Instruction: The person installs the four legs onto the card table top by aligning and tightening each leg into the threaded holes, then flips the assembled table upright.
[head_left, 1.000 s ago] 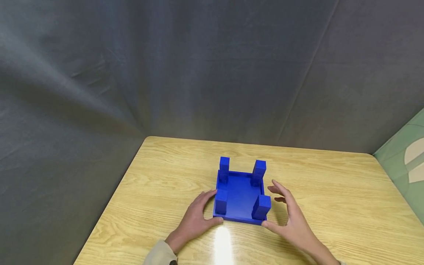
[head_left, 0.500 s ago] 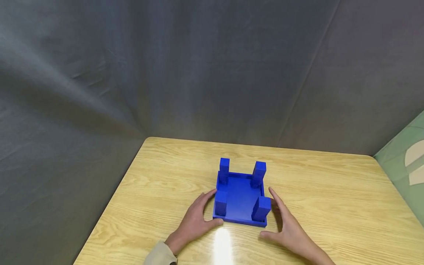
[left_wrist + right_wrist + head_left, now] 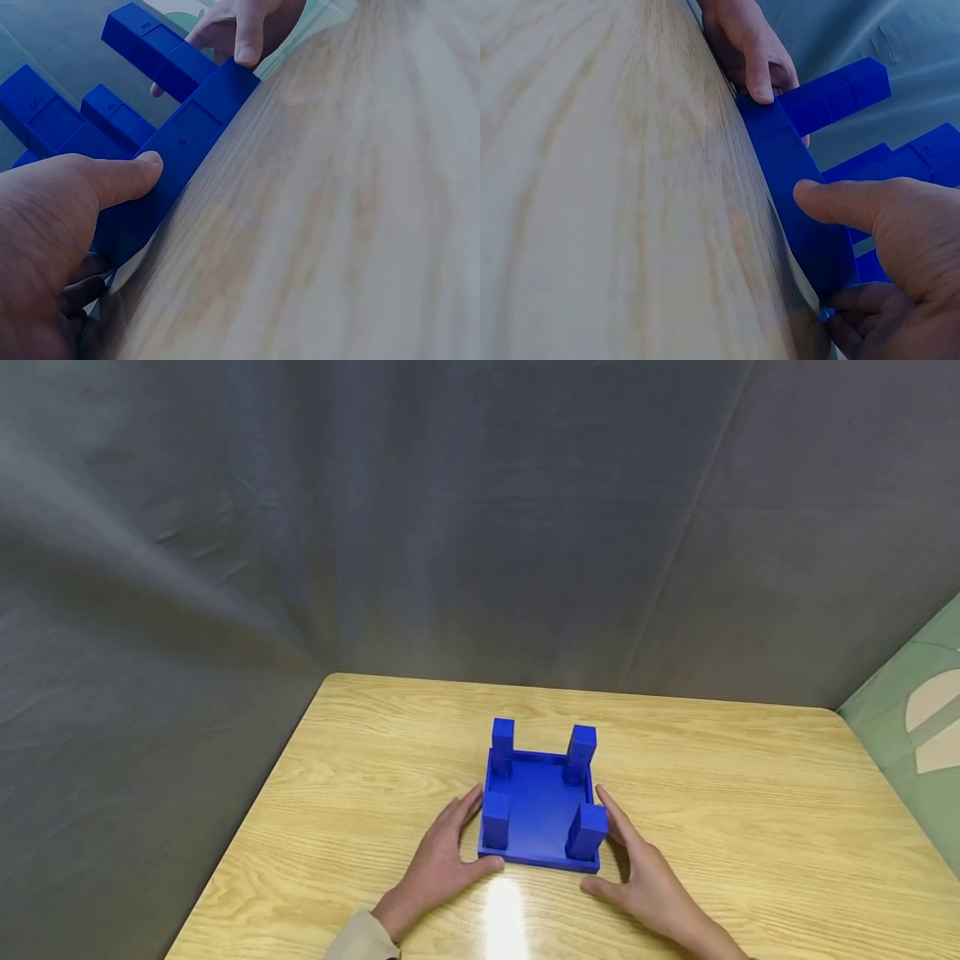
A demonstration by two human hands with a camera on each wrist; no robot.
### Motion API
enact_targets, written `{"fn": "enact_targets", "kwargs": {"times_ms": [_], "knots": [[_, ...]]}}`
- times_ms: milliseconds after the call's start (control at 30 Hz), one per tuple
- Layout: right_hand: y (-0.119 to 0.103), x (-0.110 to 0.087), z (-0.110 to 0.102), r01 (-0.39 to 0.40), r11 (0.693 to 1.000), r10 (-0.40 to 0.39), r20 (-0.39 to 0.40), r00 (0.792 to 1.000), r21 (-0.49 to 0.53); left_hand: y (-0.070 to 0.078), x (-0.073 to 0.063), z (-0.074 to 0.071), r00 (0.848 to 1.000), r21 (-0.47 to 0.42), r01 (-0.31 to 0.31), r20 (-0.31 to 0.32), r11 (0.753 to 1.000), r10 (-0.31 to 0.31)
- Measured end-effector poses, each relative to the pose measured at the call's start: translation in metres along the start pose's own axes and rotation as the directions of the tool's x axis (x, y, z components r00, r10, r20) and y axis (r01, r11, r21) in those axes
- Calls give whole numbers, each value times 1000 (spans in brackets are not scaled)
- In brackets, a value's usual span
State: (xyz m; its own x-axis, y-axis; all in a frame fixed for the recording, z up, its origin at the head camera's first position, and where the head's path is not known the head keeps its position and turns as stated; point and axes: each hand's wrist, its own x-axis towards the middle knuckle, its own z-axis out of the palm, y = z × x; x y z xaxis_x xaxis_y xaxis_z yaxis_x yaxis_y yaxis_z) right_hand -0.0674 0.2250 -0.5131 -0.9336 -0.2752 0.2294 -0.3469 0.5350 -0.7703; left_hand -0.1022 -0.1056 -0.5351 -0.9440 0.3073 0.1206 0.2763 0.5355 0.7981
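A blue square tray-like piece (image 3: 536,814) lies on the wooden table with its low rim and a tall square post at each corner pointing up. My left hand (image 3: 438,864) holds its near left corner, thumb against the front wall and fingers along the left side. At the near right corner, my right hand (image 3: 652,889) holds it the same way. The left wrist view shows the left thumb (image 3: 139,176) on the front wall of the blue piece. In the right wrist view the right thumb (image 3: 832,199) presses that wall; fingers partly hidden behind it.
The light wooden tabletop (image 3: 750,793) extends around the piece. A dark grey curtain (image 3: 480,527) hangs behind and to the left of it. Green patterned cloth (image 3: 930,727) shows beyond the right edge.
My right hand has moved from a looser, spread pose in to the right side of the blue piece. The left hand has kept its place at the left corner.
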Motion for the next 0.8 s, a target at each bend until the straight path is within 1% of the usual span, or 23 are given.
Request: {"fn": "enact_targets", "kwargs": {"times_ms": [100,267,400,533,633,700,800], "knots": [[-2,2,1,-8,999,7,-17,1000,-40,0,1,1,1000,-9,-8,-14,1000,8],[-2,4,2,-20,995,16,-50,999,-93,0,1,2,1000,0,-9,-15,1000,9],[1,3,3,10,996,-15,-51,999,-84,1,0,2,1000,-3,-13,-9,1000,13],[2,2,1,27,998,-30,-51,998,-49,4,1,1,1000,2,-14,9,1000,14],[1,0,-2,9,1000,-10,-39,999,-12,5,1,1,1000,-8,-18,25,1000,18],[0,-1,-4,-17,999,18,-30,999,36,7,0,0,999,-38,-24,28,999,25],[-2,-4,-5,-48,988,52,-24,998,147,11,-2,-1,999,-111,-37,18,993,39]]}}
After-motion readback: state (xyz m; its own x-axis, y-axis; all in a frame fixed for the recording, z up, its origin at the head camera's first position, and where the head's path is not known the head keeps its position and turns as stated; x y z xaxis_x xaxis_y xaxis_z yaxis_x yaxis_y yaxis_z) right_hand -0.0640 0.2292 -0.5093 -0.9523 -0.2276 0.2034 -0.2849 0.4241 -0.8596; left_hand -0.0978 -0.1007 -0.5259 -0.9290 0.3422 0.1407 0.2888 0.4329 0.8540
